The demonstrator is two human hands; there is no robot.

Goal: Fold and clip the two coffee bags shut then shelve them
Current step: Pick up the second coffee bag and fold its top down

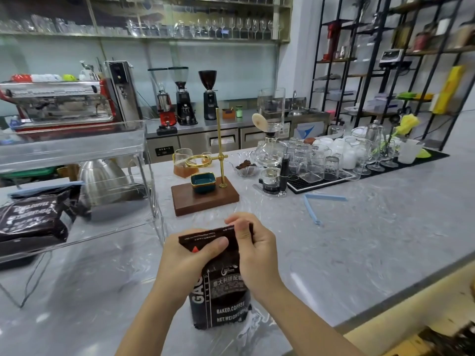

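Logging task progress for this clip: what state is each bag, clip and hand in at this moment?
Coffee bag in hands: upright on the counter, top folded over, no clip on it.
Coffee bag on the shelf: lying on the clear shelf, blue clip across its top.
Loose blue clip: open in a V on the counter, untouched.
Left hand: pinches the folded top.
Right hand: pinches the folded top.

open counter (359, 253) right, acrylic shelf (144, 176) left
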